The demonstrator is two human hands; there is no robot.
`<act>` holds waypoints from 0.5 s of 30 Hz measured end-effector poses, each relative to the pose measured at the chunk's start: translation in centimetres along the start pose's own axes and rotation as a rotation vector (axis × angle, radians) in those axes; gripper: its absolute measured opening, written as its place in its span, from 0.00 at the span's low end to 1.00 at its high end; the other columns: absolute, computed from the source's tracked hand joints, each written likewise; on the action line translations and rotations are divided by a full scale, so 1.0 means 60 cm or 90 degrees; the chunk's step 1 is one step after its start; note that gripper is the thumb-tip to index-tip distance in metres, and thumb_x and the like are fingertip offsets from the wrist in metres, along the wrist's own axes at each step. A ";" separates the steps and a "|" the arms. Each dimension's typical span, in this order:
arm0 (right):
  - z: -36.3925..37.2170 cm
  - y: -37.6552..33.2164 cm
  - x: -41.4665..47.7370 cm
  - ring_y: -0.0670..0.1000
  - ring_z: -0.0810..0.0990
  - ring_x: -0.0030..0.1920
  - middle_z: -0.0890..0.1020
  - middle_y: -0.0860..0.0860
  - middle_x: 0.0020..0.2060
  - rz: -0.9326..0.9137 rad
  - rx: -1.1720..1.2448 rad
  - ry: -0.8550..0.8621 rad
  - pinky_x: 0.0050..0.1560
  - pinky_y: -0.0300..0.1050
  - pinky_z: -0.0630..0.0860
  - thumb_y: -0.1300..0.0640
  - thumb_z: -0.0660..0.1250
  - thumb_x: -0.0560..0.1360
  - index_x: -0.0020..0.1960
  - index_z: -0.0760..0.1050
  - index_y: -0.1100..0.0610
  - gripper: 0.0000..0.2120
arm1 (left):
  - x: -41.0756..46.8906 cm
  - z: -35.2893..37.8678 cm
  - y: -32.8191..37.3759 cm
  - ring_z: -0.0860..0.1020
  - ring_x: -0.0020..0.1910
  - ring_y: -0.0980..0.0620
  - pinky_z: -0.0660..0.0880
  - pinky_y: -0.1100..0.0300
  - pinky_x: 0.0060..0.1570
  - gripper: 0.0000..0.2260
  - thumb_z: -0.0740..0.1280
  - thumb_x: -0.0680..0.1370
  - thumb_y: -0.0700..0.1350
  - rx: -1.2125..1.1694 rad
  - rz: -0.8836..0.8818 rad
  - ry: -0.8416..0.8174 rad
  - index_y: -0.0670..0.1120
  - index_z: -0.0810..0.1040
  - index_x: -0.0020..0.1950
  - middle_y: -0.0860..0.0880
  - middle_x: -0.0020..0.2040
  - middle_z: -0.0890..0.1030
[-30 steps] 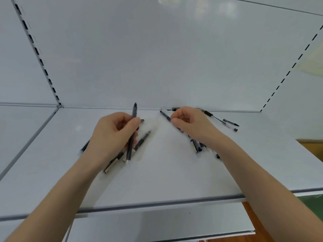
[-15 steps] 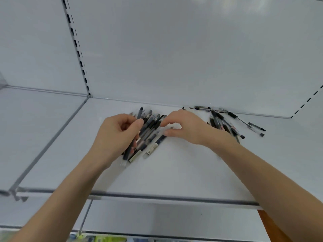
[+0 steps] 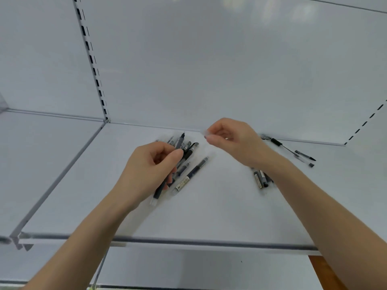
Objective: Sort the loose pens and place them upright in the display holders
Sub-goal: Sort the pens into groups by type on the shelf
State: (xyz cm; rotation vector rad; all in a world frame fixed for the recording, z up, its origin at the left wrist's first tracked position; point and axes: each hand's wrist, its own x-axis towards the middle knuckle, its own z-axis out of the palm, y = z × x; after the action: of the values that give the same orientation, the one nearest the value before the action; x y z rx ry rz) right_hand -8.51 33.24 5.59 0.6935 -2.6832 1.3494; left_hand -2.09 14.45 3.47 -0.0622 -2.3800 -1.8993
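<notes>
Risks first. L hand (image 3: 150, 170) has fingers + thumb curled round a dark pen (image 3: 179, 142), prob w/ a couple more behind it; count hidden by the fingers. Pen slants, tip toward upper centre, tail poking out below the palm. If more get stuffed in, I'd expect the bundle to fan and one to slip back onto the shelf (image 3: 209, 216). The centre pile (image 3: 189, 150) sits right under and behind those fingers, pens crossed over each other, so tugging one by its end could drag neighbours or roll them toward the front edge. A labelled pen (image 3: 191, 175) lies alone just right of the pile, roughly parallel to it. R hand (image 3: 232, 141) hovers above the shelf at centre-right, fingers curled in, thumb near index; can't tell if it pinches anything, fingertips are blurred. Its forearm (image 3: 314, 206) crosses over a second bunch (image 3: 260, 177) at right, so a low arm sweep could scatter those. A few back pens (image 3: 303, 155) lie by the rear wall (image 3: 209, 70) at far right, well apart from both hands, easy to miss. No holder clearly in frame, so drop-off spot unknown; a long carry w/ a loose bundle = more chance of a drop. Pen types look mixed, so rushed sorting could blend them.
</notes>
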 end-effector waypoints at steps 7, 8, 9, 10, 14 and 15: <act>-0.035 -0.033 -0.042 0.45 0.75 0.39 0.75 0.48 0.37 -0.009 0.128 0.037 0.41 0.37 0.76 0.63 0.63 0.76 0.48 0.75 0.51 0.08 | 0.000 0.016 0.024 0.68 0.20 0.56 0.66 0.67 0.21 0.08 0.66 0.75 0.45 0.001 0.054 -0.036 0.45 0.77 0.37 0.53 0.22 0.72; -0.039 -0.035 -0.047 0.44 0.75 0.40 0.75 0.47 0.38 -0.008 0.133 0.038 0.42 0.37 0.76 0.63 0.62 0.77 0.49 0.75 0.51 0.08 | 0.000 0.018 0.026 0.67 0.19 0.56 0.65 0.68 0.21 0.08 0.66 0.75 0.45 0.002 0.062 -0.040 0.46 0.77 0.36 0.53 0.22 0.71; -0.043 -0.037 -0.052 0.44 0.75 0.40 0.75 0.46 0.38 -0.008 0.136 0.038 0.43 0.37 0.77 0.63 0.62 0.77 0.49 0.76 0.51 0.09 | -0.001 0.020 0.028 0.67 0.19 0.57 0.65 0.69 0.20 0.08 0.66 0.75 0.45 0.001 0.070 -0.045 0.46 0.77 0.36 0.54 0.22 0.70; -0.046 -0.037 -0.056 0.43 0.76 0.40 0.75 0.45 0.38 -0.009 0.134 0.040 0.42 0.36 0.77 0.63 0.62 0.77 0.49 0.76 0.50 0.09 | -0.001 0.023 0.029 0.67 0.19 0.58 0.65 0.70 0.21 0.08 0.66 0.75 0.45 0.000 0.077 -0.050 0.46 0.77 0.36 0.53 0.22 0.70; -0.055 -0.039 -0.071 0.41 0.76 0.39 0.77 0.41 0.37 -0.011 0.136 0.048 0.41 0.33 0.76 0.64 0.64 0.76 0.48 0.77 0.50 0.10 | 0.001 0.033 0.028 0.66 0.22 0.57 0.67 0.68 0.24 0.07 0.66 0.75 0.46 0.012 0.092 -0.080 0.47 0.79 0.37 0.53 0.24 0.70; -0.057 -0.039 -0.074 0.41 0.76 0.39 0.77 0.40 0.36 -0.008 0.136 0.050 0.41 0.33 0.76 0.64 0.64 0.76 0.47 0.77 0.50 0.10 | 0.000 0.035 0.028 0.67 0.22 0.58 0.66 0.68 0.24 0.07 0.66 0.74 0.46 0.013 0.093 -0.087 0.48 0.79 0.37 0.54 0.23 0.70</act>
State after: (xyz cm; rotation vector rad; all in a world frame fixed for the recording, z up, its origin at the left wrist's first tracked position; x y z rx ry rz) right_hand -4.04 36.27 8.36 0.6591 -2.4941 1.6413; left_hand -2.04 16.84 4.65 -0.3656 -2.4053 -1.8593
